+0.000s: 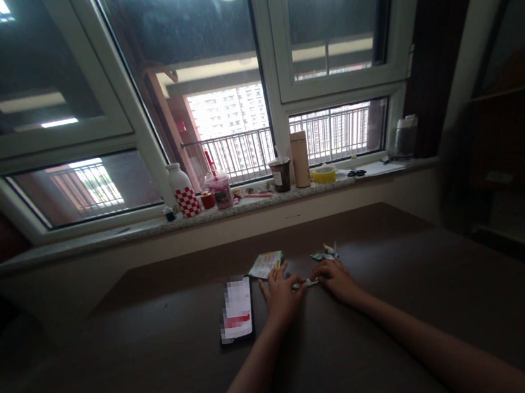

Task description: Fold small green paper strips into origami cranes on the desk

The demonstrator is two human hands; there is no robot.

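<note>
My left hand (282, 296) and my right hand (337, 280) meet over the dark table. Between them lies a small, narrow folded strip of printed paper (310, 282). The left thumb and a finger press its left end, while the other left fingers rest on the tabletop near a printed paper sheet (264, 265). At the strip's right end, the right fingertips are bent down onto it. Just behind the right hand sits a small folded, pointed paper piece (330, 252). A phone (237, 308) with a lit screen lies left of my left hand.
The brown table (174, 335) ends below a stone windowsill (151, 228). On the sill stand a checkered bottle (184, 190), a pink drink cup (219, 189), a dark cup (281, 175), a beige flask (301, 160), a yellow tape roll (324, 176) and scissors (356, 173).
</note>
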